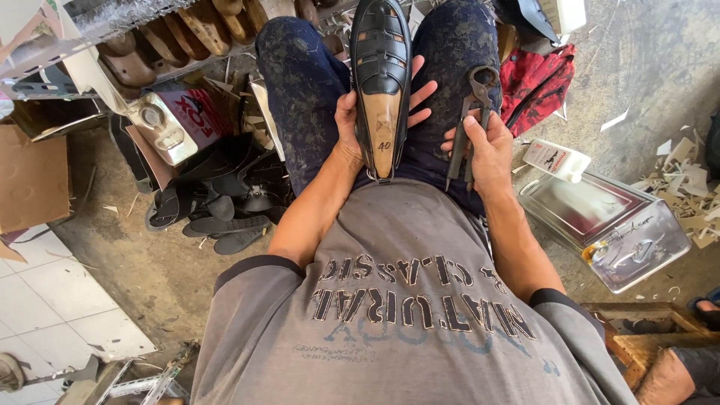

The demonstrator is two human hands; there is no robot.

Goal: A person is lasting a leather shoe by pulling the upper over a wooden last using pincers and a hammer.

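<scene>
A black woven shoe upper (381, 52) on a wooden last lies between my knees, heel end toward me. My left hand (352, 124) cradles it from below, with fingers showing on its right side. My right hand (484, 142) rests on my right thigh and is closed around the handles of dark metal pincers (474, 105), whose jaws point away from me. I sit with dark stained trousers and a grey printed shirt.
A pile of black shoe parts (225, 199) lies on the floor at left, beside a tin can (169, 124) and a shelf of wooden lasts (172, 37). A flat metal tin (611, 221), a red bag (536, 79) and scraps lie at right.
</scene>
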